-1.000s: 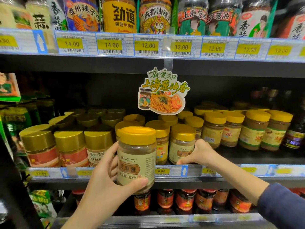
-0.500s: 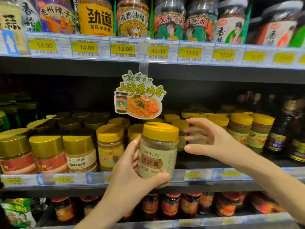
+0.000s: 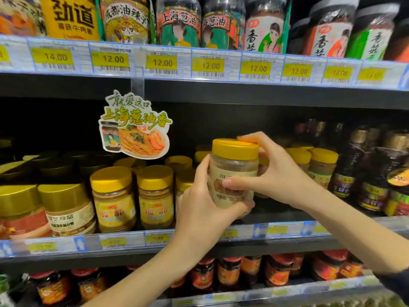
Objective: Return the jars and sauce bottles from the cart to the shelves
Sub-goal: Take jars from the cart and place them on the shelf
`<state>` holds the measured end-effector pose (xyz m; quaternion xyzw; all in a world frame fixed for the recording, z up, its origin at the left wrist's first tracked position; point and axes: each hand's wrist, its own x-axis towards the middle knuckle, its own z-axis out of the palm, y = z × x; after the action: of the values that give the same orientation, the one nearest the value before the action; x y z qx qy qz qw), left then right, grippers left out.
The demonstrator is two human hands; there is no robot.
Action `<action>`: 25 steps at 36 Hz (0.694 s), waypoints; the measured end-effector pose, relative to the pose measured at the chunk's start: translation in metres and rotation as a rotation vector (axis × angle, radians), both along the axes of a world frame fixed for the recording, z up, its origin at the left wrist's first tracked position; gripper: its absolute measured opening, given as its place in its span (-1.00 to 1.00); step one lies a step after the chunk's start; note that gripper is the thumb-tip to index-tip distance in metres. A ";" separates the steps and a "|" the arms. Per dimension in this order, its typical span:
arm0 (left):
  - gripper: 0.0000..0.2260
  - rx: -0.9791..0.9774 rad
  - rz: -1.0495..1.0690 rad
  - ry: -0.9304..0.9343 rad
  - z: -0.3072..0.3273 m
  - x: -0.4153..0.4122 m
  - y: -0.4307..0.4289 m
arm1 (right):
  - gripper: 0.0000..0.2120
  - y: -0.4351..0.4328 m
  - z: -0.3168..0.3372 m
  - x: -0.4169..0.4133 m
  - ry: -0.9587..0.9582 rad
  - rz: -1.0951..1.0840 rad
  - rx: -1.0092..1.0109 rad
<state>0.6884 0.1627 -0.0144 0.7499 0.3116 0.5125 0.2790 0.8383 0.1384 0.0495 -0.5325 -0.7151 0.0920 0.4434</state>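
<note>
The left hand (image 3: pixel 203 209) and right hand (image 3: pixel 276 176) together hold 1 yellow-lidded paste jar (image 3: pixel 232 169). It is upright in the air, in front of the middle shelf (image 3: pixel 132 242), above the price rail and right of centre. The left hand is curled round the jar's lower left side, thumb across the bottom front. The right hand pinches it from the right, thumb on the label and index finger on the lid. To the left stand the shelved yellow-lidded jars (image 3: pixel 155 196), under a hanging noodle sign (image 3: pixel 135 129). Dark sauce bottles (image 3: pixel 347 173) stand at the right.
</note>
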 end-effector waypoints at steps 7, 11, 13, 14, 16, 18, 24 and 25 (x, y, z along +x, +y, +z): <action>-0.07 0.021 -0.110 0.188 0.006 -0.007 -0.001 | -0.23 0.001 0.012 0.021 0.005 0.082 -0.015; -0.23 0.037 -0.040 0.260 -0.001 -0.030 0.002 | -0.19 0.009 0.009 0.031 0.051 0.103 -0.029; -0.39 0.117 0.048 0.326 -0.013 -0.044 0.006 | -0.15 0.016 0.000 0.038 0.080 0.090 -0.049; -0.45 0.184 0.108 0.388 -0.019 -0.051 0.008 | -0.13 0.021 -0.005 0.041 0.090 0.087 -0.064; -0.50 0.315 0.196 0.532 -0.033 -0.064 0.011 | -0.12 0.029 -0.018 0.046 0.095 0.088 -0.102; -0.50 0.411 0.257 0.694 -0.043 -0.076 0.011 | -0.12 0.038 -0.030 0.050 0.081 0.088 -0.131; -0.40 0.443 0.288 1.017 -0.063 -0.098 0.014 | -0.11 0.060 -0.064 0.055 0.087 0.110 -0.186; -0.40 0.429 0.271 1.048 -0.064 -0.099 0.014 | -0.12 0.062 -0.068 0.055 0.079 0.116 -0.192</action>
<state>0.5895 0.1764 -0.0787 0.8967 0.3905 0.1559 -0.1387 0.8938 0.2007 -0.0186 -0.5262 -0.7145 0.2065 0.4122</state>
